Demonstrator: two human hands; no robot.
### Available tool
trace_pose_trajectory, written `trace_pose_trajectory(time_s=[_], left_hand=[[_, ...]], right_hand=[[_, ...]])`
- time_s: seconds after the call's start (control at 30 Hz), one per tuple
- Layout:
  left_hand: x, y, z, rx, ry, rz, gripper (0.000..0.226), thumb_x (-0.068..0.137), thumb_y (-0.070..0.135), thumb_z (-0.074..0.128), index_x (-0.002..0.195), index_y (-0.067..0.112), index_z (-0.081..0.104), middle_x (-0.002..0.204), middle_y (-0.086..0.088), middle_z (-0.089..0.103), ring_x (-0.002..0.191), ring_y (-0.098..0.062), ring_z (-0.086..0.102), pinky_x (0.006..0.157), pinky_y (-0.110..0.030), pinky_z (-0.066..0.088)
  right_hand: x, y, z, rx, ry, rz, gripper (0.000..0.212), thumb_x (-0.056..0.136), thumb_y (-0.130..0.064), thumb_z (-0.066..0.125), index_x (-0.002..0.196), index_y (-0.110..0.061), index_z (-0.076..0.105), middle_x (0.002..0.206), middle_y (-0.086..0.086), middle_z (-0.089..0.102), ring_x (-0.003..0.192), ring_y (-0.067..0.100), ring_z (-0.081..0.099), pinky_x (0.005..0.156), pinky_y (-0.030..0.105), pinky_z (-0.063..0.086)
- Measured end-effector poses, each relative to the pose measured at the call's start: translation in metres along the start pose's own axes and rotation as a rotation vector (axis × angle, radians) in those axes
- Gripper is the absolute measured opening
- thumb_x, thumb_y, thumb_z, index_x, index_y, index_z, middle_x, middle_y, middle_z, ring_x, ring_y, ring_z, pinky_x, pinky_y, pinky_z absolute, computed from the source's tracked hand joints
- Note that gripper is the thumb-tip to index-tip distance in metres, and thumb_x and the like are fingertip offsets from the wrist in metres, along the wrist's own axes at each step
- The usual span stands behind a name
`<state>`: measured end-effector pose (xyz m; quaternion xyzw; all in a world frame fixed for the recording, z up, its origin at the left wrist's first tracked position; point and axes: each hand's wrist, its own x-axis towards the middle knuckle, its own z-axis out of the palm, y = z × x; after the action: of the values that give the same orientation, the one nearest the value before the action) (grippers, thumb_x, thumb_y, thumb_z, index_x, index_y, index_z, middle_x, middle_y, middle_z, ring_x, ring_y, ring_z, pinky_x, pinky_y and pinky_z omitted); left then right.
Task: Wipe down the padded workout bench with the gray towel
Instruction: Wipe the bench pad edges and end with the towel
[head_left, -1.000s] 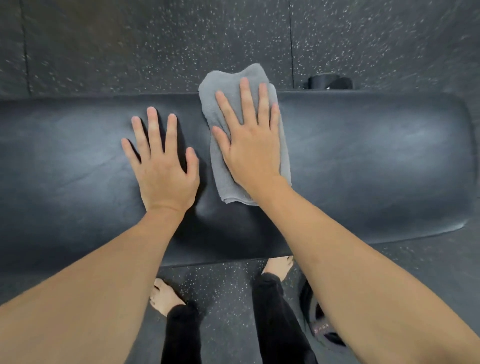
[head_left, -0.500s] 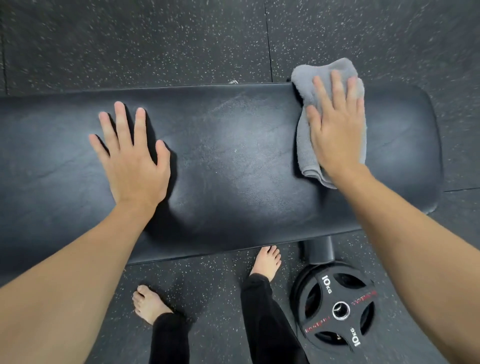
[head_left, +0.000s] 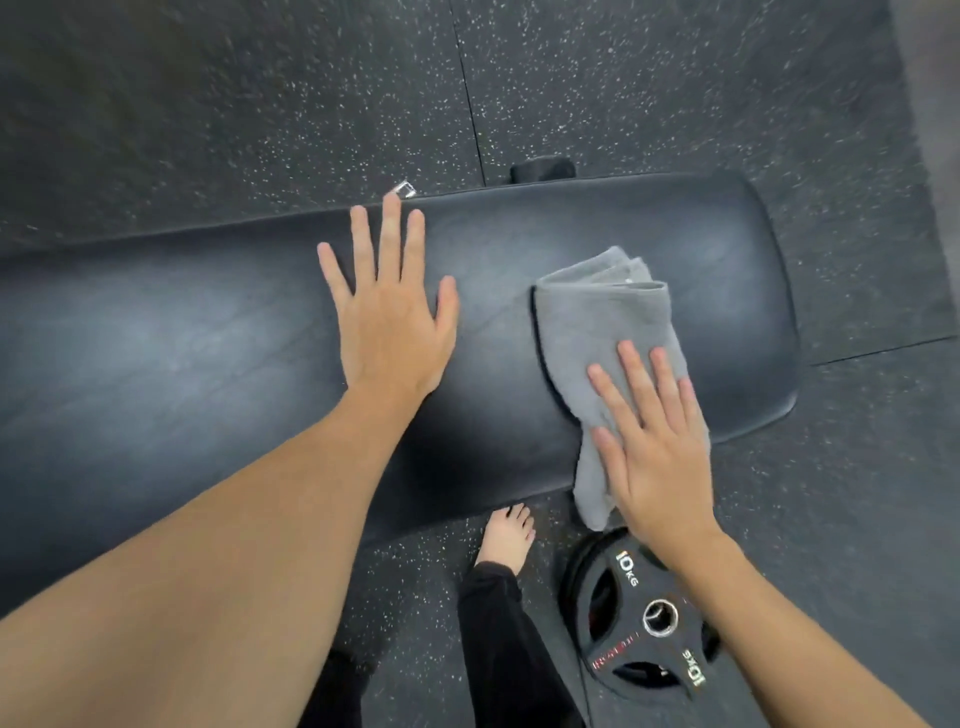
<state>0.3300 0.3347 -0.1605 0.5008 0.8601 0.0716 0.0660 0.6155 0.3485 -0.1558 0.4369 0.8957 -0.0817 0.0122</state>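
The black padded bench (head_left: 727, 270) runs across the view from left to right. A folded gray towel (head_left: 605, 332) lies across its right part, with the lower end hanging over the near edge. My right hand (head_left: 654, 447) lies flat on the towel's near half, fingers spread and pressing it to the pad. My left hand (head_left: 387, 306) rests flat and empty on the bench's middle, fingers apart, a short way left of the towel.
A black 10 kg weight plate (head_left: 647, 623) lies on the speckled rubber floor (head_left: 260, 93) below the bench's right end, close to my bare right foot (head_left: 506, 538). A bench foot (head_left: 543, 169) sticks out behind the far edge.
My right hand has dragged the towel from the far edge toward the near edge, so the towel now hangs over it. The view has shifted, and my left hand sits nearer the towel.
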Motion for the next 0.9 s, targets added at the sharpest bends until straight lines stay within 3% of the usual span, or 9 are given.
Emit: trace_pose_trajectory(time_s=[0.1, 0.3, 0.57, 0.67, 0.8, 0.9], left_hand=[[0.000, -0.001, 0.008, 0.052, 0.035, -0.005, 0.067, 0.103, 0.044, 0.030, 0.162, 0.014, 0.022, 0.173, -0.006, 0.014, 0.160, -0.033, 0.010, 0.126, -0.065, 0.010], [0.002, 0.001, 0.007, 0.070, 0.042, -0.006, 0.067, 0.102, 0.041, 0.033, 0.162, 0.012, 0.023, 0.173, -0.008, 0.015, 0.159, -0.036, 0.011, 0.124, -0.067, 0.013], [0.001, 0.000, 0.006, 0.034, 0.070, -0.005, 0.065, 0.099, 0.036, 0.037, 0.159, 0.013, 0.030, 0.171, -0.007, 0.022, 0.158, -0.034, 0.016, 0.124, -0.065, 0.013], [0.001, -0.001, 0.006, 0.012, 0.069, -0.010, 0.065, 0.099, 0.036, 0.038, 0.159, 0.014, 0.031, 0.171, -0.006, 0.023, 0.158, -0.034, 0.016, 0.124, -0.064, 0.013], [0.000, -0.002, 0.006, -0.014, 0.079, -0.010, 0.064, 0.098, 0.036, 0.038, 0.158, 0.014, 0.032, 0.171, -0.006, 0.022, 0.158, -0.033, 0.016, 0.125, -0.064, 0.012], [0.001, -0.002, 0.006, -0.028, 0.080, -0.013, 0.064, 0.099, 0.035, 0.039, 0.158, 0.014, 0.032, 0.171, -0.006, 0.023, 0.159, -0.033, 0.015, 0.125, -0.064, 0.011]], right_hand=[[0.013, 0.033, -0.010, 0.058, -0.009, 0.168, 0.054, 0.107, -0.039, 0.030, 0.158, -0.024, 0.033, 0.170, 0.005, 0.020, 0.158, 0.032, 0.014, 0.126, 0.054, 0.018], [0.055, 0.000, -0.013, 0.060, -0.012, 0.288, 0.055, 0.107, -0.043, 0.028, 0.160, -0.028, 0.026, 0.171, 0.005, 0.013, 0.158, 0.035, 0.008, 0.125, 0.056, 0.015], [0.207, -0.021, -0.021, 0.077, -0.038, 0.110, 0.053, 0.108, -0.045, 0.025, 0.158, -0.030, 0.032, 0.169, 0.004, 0.022, 0.158, 0.033, 0.013, 0.126, 0.052, 0.010], [0.211, 0.009, -0.028, 0.065, -0.041, 0.085, 0.052, 0.109, -0.045, 0.024, 0.158, -0.031, 0.032, 0.169, 0.001, 0.025, 0.157, 0.030, 0.016, 0.127, 0.049, 0.012], [0.195, 0.070, -0.033, 0.092, -0.001, 0.253, 0.051, 0.109, -0.041, 0.026, 0.158, -0.028, 0.033, 0.169, 0.003, 0.025, 0.157, 0.033, 0.016, 0.126, 0.050, 0.014], [0.155, 0.103, -0.031, 0.143, 0.033, 0.262, 0.051, 0.108, -0.038, 0.029, 0.159, -0.029, 0.029, 0.170, 0.002, 0.019, 0.157, 0.034, 0.013, 0.125, 0.054, 0.018]])
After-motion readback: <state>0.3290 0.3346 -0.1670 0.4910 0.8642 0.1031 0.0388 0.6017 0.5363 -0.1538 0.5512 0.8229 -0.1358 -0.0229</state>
